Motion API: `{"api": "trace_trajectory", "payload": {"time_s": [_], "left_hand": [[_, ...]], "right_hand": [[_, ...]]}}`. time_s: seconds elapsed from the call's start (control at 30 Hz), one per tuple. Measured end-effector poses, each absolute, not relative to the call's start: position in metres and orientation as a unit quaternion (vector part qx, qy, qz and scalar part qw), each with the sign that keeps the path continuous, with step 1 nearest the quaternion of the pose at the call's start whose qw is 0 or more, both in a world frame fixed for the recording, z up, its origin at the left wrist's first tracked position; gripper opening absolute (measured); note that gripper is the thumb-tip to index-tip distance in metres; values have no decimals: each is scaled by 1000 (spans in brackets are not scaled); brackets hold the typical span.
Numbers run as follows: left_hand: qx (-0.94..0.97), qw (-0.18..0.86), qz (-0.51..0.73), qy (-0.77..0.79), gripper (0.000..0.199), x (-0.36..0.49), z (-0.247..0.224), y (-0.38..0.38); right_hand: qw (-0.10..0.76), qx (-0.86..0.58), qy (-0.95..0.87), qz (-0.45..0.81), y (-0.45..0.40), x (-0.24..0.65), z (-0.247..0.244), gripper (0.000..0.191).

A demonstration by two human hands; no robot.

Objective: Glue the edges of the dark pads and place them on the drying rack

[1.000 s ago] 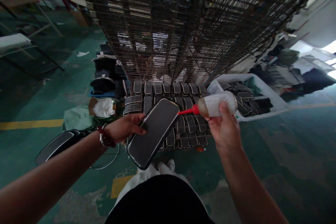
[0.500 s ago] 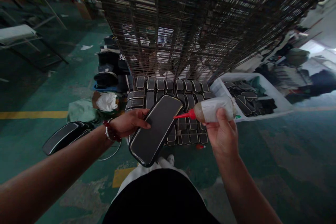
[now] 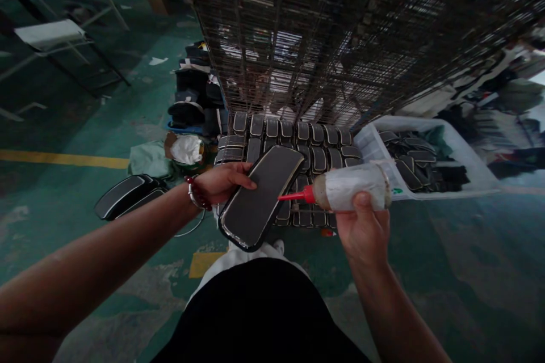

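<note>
My left hand (image 3: 227, 183) grips a long dark padded panel (image 3: 261, 195) by its left edge, thumb on top and fingers underneath. Rounded corners and a pale, partly shiny line along the rim mark the panel, which is held tilted above my feet. In my right hand (image 3: 364, 227) is a squeeze bottle (image 3: 355, 186) wrapped in white, lying on its side with my fingers closed round it. Its red nozzle (image 3: 296, 196) points left, with the tip at the panel's right edge; whether it touches I cannot tell.
Several similar panels (image 3: 317, 133) stand in rows below a tall wire rack (image 3: 293, 28). To the right is a white bin (image 3: 464, 153) of dark pieces. On the left floor lie more panels (image 3: 121, 195), a green cloth bag (image 3: 147, 157) and stacked dark pieces (image 3: 189, 88).
The nozzle tip has moved down along the panel's right edge, toward me. My view has shifted, so the surroundings sit further right. Both hands keep their hold.
</note>
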State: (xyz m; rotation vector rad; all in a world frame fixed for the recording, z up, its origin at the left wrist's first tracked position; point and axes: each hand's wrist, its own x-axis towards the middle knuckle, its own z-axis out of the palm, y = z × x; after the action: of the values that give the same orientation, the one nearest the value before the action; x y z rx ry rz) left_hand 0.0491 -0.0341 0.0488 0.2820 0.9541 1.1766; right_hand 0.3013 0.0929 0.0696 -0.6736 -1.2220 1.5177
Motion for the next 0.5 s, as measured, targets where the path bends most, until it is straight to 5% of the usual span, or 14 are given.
{"api": "trace_trajectory", "payload": {"time_s": [0.5], "left_hand": [[92,693,561,444,48,44,40,-33]], "right_hand": [[485,-222,-533,657,69,306,67,48]]}}
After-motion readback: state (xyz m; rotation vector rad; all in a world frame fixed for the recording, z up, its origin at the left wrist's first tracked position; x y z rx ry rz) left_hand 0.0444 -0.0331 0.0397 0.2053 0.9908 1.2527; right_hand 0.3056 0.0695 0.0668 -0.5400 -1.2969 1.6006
